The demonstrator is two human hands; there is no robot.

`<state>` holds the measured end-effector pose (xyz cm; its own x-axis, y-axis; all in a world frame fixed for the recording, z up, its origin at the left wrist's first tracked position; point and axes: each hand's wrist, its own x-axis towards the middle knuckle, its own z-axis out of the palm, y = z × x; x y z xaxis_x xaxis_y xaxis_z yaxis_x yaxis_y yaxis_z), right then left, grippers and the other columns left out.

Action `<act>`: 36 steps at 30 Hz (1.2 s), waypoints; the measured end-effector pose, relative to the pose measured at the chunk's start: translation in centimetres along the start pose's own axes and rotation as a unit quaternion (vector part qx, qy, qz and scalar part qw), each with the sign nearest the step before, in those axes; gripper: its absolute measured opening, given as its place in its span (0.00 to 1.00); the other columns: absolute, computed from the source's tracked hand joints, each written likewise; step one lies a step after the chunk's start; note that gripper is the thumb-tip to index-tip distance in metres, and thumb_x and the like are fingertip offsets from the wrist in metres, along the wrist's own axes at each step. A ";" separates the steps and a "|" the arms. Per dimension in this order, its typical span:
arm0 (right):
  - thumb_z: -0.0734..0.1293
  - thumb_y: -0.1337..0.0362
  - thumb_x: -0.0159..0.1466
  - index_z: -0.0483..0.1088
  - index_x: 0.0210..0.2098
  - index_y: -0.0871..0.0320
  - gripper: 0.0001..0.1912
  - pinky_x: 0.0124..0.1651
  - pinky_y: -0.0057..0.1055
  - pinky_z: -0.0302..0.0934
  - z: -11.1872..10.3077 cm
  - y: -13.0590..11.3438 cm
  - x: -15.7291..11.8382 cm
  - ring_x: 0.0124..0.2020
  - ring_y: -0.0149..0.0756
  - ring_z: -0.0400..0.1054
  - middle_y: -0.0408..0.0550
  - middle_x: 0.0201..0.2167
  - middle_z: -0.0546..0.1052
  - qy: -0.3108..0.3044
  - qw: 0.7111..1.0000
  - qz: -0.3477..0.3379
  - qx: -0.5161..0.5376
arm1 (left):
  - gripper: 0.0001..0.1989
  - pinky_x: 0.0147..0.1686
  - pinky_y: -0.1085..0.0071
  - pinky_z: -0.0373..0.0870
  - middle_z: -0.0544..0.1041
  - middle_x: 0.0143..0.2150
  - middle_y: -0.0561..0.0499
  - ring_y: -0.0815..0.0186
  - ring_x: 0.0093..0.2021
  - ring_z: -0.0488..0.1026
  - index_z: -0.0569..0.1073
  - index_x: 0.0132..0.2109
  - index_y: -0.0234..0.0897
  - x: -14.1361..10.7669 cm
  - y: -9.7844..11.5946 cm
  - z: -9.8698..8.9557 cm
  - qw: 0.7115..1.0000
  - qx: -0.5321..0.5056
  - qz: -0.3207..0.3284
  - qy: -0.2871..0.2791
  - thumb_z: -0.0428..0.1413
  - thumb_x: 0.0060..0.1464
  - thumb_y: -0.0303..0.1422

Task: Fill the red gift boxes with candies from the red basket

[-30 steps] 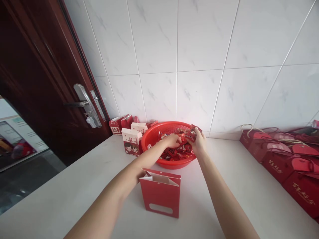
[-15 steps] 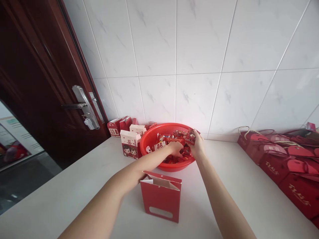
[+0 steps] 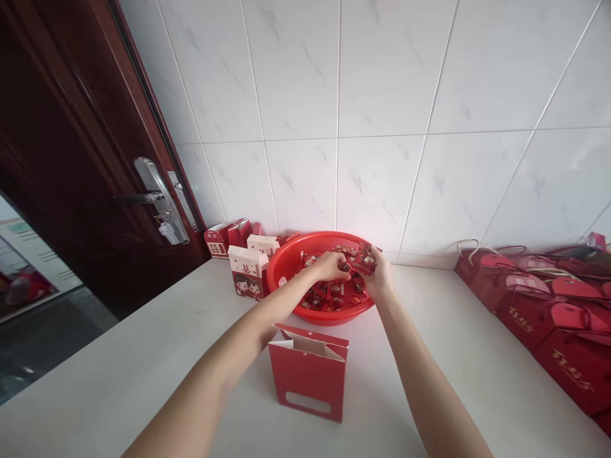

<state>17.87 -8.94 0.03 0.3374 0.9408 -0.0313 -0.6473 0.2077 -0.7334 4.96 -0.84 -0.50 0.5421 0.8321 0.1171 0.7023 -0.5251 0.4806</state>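
A red plastic basket (image 3: pixel 324 320) holds many red-wrapped sweets (image 3: pixel 329 296). Over its right side my right hand (image 3: pixel 379 273) is closed on several red packets (image 3: pixel 365 257). My left hand (image 3: pixel 331 267) is above the sweets, left of those packets, its fingers curled around a small red packet (image 3: pixel 347 268) that they partly hide. Nearer to me a red paper box (image 3: pixel 310 381) stands upright on the white table, its top open and a pale window low on its front.
Small red and white boxes (image 3: pixel 248 273) stand left of the basket. Red gift bags (image 3: pixel 529 312) with rope handles line the right side. A tiled wall (image 3: pixel 382 178) rises behind; a dark door (image 3: pixel 95 127) is at the left.
My left hand has lifted from the sweets and moved up towards my right hand, its fingers now curled. My right hand stays at the basket's right side with packets. The view has shifted slightly.
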 end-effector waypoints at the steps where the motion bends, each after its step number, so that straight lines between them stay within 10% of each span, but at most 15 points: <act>1: 0.68 0.61 0.59 0.74 0.27 0.57 0.07 0.26 0.28 0.70 0.0 0.0 0.0 0.24 0.35 0.74 0.46 0.25 0.81 0.003 1.000 0.002 0.000 | 0.13 0.34 0.69 0.67 0.78 0.32 0.54 0.60 0.36 0.75 0.73 0.32 0.38 0.1 -0.3 0.0 0.999 -0.032 -0.001 0.019 0.68 0.41 0.36; 7: 0.70 0.67 0.56 0.72 0.26 0.55 0.04 0.20 0.26 0.62 0.3 0.2 -0.2 0.20 0.31 0.69 0.40 0.20 0.77 0.058 0.998 0.008 -0.029 | 0.17 0.45 0.66 0.70 0.79 0.42 0.49 0.61 0.43 0.75 0.74 0.41 0.37 0.8 -0.7 -0.3 0.954 -0.254 0.077 0.143 0.67 0.46 0.40; 21: 0.72 0.66 0.51 0.74 0.24 0.55 0.03 0.20 0.26 0.62 0.4 0.2 -0.3 0.20 0.31 0.68 0.40 0.19 0.77 0.042 0.998 0.001 -0.037 | 0.16 0.47 0.66 0.71 0.80 0.47 0.46 0.61 0.46 0.76 0.78 0.46 0.36 0.2 0.5 -1.4 0.918 -0.375 0.130 0.013 0.62 0.48 0.30; 29: 0.73 0.65 0.50 0.72 0.24 0.54 0.05 0.20 0.24 0.61 0.1 0.2 0.1 0.21 0.31 0.69 0.38 0.20 0.76 0.040 0.999 0.001 -0.009 | 0.13 0.47 0.65 0.73 0.83 0.38 0.49 0.62 0.41 0.78 0.81 0.41 0.36 -1.0 -0.9 -2.8 0.947 -0.313 0.059 0.033 0.53 0.57 0.33; 36: 0.73 0.60 0.52 0.72 0.25 0.55 0.07 0.22 0.26 0.63 -0.2 0.2 0.4 0.22 0.31 0.70 0.38 0.21 0.76 0.006 1.000 0.013 0.009 | 0.10 0.47 0.71 0.72 0.84 0.44 0.51 0.62 0.45 0.79 0.81 0.41 0.38 -2.7 -3.7 -4.3 0.997 -0.062 0.020 -0.033 0.57 0.53 0.27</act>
<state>17.97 -8.56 -0.25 0.3285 0.9427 -0.0586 -0.6682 0.1881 -0.7198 -1.09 -0.32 1.14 0.6008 0.7950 0.0838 0.6183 -0.5286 0.5816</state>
